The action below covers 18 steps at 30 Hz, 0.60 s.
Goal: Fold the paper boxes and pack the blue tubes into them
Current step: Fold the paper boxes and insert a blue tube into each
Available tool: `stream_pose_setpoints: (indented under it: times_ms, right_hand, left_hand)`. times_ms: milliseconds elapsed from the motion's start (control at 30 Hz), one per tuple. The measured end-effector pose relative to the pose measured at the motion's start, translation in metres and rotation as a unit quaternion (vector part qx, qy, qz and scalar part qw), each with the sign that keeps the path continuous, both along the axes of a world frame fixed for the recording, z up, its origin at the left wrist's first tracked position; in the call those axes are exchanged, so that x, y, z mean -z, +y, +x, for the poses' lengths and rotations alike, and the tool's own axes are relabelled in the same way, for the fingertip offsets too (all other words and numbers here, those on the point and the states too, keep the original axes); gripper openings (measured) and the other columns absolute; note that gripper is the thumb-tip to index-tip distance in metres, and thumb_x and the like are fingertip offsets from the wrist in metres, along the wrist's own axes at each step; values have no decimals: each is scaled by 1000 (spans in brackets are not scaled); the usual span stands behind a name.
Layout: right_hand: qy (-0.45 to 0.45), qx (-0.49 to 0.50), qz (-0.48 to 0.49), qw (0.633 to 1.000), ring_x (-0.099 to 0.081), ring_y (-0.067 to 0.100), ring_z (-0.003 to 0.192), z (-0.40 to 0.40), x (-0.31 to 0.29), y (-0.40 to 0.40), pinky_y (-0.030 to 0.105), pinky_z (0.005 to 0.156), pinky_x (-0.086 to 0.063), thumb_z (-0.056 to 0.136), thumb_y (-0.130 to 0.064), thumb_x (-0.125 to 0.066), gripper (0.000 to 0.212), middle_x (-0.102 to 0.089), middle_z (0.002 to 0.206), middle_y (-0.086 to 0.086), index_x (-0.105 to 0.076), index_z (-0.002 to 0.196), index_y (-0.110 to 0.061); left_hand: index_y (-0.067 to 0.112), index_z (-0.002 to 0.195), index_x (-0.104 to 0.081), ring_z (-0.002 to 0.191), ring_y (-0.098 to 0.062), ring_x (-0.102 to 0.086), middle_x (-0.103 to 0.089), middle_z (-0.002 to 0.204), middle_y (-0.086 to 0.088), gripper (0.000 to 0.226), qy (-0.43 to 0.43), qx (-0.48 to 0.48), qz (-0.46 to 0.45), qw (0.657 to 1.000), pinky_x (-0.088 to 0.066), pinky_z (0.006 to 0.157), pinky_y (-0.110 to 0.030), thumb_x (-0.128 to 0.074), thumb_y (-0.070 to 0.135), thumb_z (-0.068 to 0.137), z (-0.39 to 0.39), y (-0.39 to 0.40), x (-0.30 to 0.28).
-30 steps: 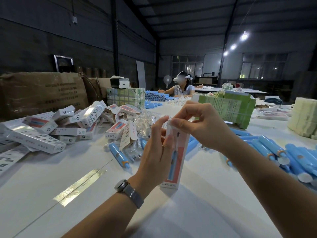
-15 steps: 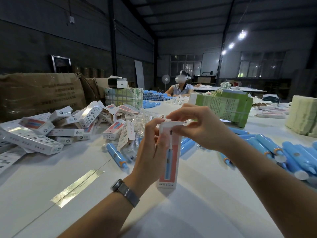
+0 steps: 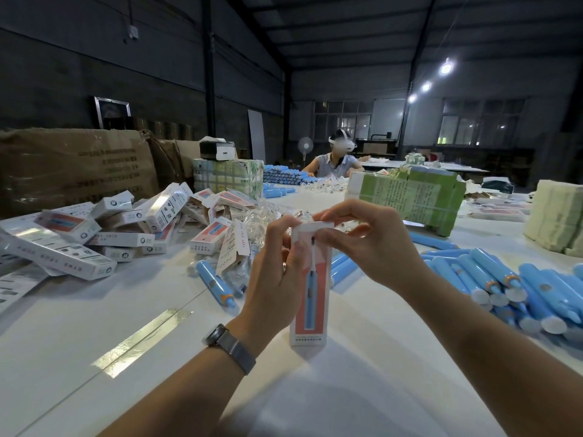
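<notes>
Near the table's [image 3: 94, 342] front edge, the left hand [image 3: 274, 275] gripped an upright paper box [image 3: 310, 298] while the right hand [image 3: 362, 244] pinched its top flap closed, finished boxes [image 3: 132, 228] piled left and loose blue tubes [image 3: 504, 285] still waiting right.

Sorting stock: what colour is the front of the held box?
Coral-pink and white, head view: box.

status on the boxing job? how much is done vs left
Done: a pile of boxes lies at the left of the table, though whether each is filled cannot be told. In hand: the left hand holds one upright box while the right hand pinches its top flap. Left: many loose blue tubes at the right and one tube by the pile.
</notes>
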State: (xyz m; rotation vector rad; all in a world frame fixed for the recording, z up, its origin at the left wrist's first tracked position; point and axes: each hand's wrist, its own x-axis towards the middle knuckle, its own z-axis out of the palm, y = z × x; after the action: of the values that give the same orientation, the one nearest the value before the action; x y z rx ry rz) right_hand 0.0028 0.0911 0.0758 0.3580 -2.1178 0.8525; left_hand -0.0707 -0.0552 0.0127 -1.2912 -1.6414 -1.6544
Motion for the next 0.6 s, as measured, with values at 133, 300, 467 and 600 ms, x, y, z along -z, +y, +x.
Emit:
stream_pose_setpoints:
  times_ms: [133, 300, 467, 600]
  right_hand:
    - [10, 10, 11, 1000, -70, 19, 89, 1, -1, 1, 46, 67, -58, 78, -37, -75, 19, -74, 98, -2, -73, 93, -25]
    - [5, 0, -17, 1000, -69, 13, 92, -3, 6, -1, 43, 68, -59, 80, -22, -76, 13, -74, 97, -6, -74, 91, -15]
    - [7, 10, -31, 999, -62, 3, 76, -8, 10, -3, 23, 60, -51, 81, -15, -78, 10, -73, 96, -9, -69, 86, -18]
    - [22, 43, -5, 999, -64, 8, 81, -8, 11, -3, 36, 60, -56, 82, -20, -77, 10, -72, 96, -9, -70, 88, -19]
  left_hand:
    - [41, 118, -36, 74, -11, -67, -60, 94, 15, 20, 12, -4, 5, 1000, -58, 58, -24, -35, 27, 103, -1, 2, 2]
    - [45, 112, -37, 74, -15, -68, -61, 93, 12, 18, -5, 7, 3, 1000, -60, 60, -29, -35, 30, 104, -1, 1, 2]
    - [47, 107, -38, 74, -10, -67, -61, 92, 14, 18, -19, 11, 13, 1000, -55, 61, -21, -38, 30, 103, -2, 2, 0]
    - [58, 104, -37, 76, -11, -67, -61, 92, 16, 27, -20, -5, 12, 1000, -55, 61, -23, -40, 31, 102, -1, 2, -1]
